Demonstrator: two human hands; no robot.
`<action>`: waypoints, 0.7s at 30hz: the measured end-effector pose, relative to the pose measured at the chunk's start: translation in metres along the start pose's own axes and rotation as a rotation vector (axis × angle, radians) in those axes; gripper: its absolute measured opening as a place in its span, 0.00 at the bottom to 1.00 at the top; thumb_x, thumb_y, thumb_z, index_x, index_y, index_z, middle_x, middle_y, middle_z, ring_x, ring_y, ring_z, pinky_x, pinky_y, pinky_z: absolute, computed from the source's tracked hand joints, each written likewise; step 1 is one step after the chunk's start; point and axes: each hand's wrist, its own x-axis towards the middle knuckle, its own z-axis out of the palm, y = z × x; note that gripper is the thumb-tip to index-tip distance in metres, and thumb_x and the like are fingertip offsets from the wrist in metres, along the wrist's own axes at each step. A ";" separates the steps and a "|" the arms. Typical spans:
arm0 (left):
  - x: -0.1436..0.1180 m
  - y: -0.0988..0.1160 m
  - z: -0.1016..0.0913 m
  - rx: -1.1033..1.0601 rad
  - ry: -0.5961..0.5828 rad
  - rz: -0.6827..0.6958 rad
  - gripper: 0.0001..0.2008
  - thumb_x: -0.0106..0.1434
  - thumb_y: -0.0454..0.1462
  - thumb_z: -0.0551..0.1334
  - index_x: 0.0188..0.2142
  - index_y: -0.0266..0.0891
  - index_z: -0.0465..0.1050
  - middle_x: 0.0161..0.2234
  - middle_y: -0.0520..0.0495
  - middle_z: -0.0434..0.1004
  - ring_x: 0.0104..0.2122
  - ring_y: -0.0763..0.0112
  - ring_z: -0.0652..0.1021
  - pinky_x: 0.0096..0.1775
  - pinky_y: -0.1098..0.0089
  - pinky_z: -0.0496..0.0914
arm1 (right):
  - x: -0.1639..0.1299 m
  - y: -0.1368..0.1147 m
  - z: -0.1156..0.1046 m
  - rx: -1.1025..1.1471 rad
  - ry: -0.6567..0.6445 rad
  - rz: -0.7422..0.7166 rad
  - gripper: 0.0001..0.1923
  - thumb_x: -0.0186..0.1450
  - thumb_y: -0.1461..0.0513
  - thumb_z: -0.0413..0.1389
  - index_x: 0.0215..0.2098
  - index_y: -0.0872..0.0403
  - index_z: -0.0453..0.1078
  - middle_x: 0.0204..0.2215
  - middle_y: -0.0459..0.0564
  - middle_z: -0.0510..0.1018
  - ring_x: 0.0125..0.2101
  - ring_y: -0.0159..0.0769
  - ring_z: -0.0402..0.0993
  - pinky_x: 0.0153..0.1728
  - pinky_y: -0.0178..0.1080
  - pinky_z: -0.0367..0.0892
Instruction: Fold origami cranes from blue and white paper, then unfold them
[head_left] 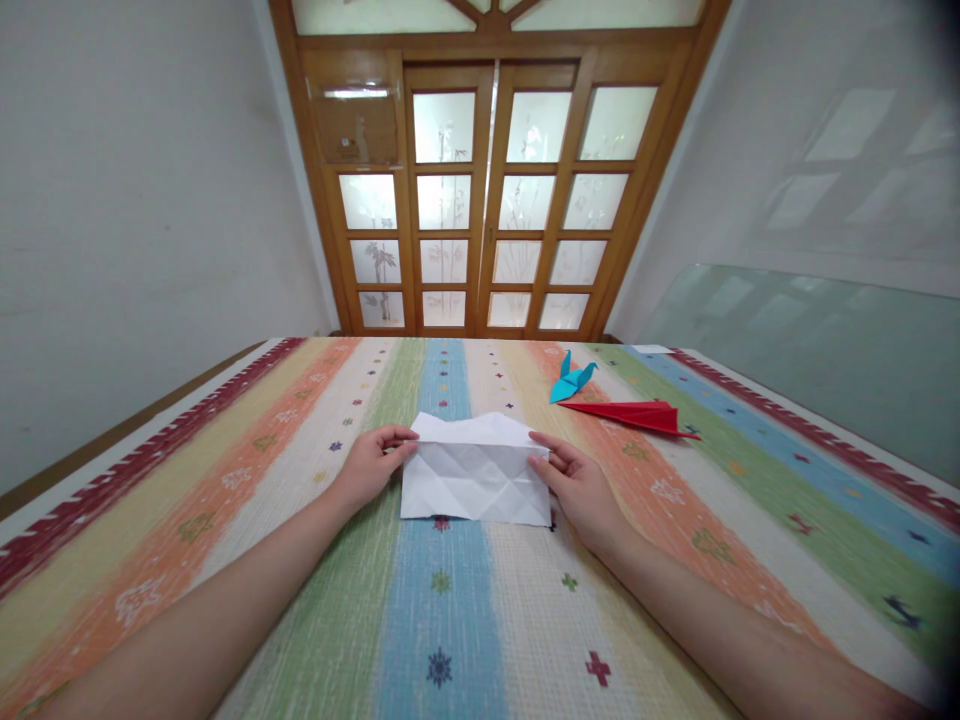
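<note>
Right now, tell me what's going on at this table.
A person is working a creased white paper on a striped tablecloth. The left hand pinches its left edge and the right hand holds its right edge; the far part is folded up. Beyond the right hand lie a blue paper crane and a red folded paper, both untouched.

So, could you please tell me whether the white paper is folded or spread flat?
Folded: the white paper shows creases and a doubled upper flap.

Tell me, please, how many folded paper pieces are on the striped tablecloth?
3: the creased white paper pinched between the left hand and right hand; a blue crane farther back on the right; a red plane beside it. None seems hidden.
</note>
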 end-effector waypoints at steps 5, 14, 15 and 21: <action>-0.002 0.009 -0.003 0.115 0.087 0.051 0.09 0.61 0.42 0.66 0.36 0.41 0.82 0.35 0.45 0.80 0.35 0.62 0.77 0.35 0.68 0.69 | -0.003 0.000 0.000 -0.171 0.038 -0.079 0.20 0.60 0.51 0.65 0.46 0.54 0.75 0.31 0.50 0.80 0.31 0.39 0.76 0.29 0.38 0.67; 0.004 0.035 -0.011 -0.030 0.134 0.081 0.10 0.58 0.43 0.69 0.32 0.39 0.80 0.41 0.42 0.79 0.44 0.58 0.76 0.49 0.62 0.68 | -0.009 -0.012 -0.002 -0.438 0.171 -0.428 0.12 0.64 0.51 0.61 0.33 0.51 0.77 0.45 0.55 0.77 0.48 0.47 0.73 0.53 0.50 0.64; 0.005 0.038 -0.013 -0.059 0.125 0.056 0.11 0.58 0.45 0.69 0.32 0.38 0.79 0.38 0.43 0.80 0.41 0.60 0.77 0.45 0.63 0.70 | -0.011 -0.015 0.000 -0.420 0.180 -0.444 0.12 0.65 0.51 0.61 0.33 0.51 0.77 0.50 0.55 0.76 0.52 0.48 0.71 0.56 0.51 0.61; 0.009 0.043 -0.012 -0.216 0.126 -0.107 0.19 0.55 0.51 0.69 0.33 0.36 0.76 0.25 0.49 0.76 0.22 0.72 0.72 0.25 0.73 0.64 | -0.021 -0.013 0.012 -0.069 0.049 -0.142 0.17 0.66 0.46 0.58 0.34 0.50 0.67 0.29 0.49 0.77 0.27 0.39 0.73 0.26 0.37 0.65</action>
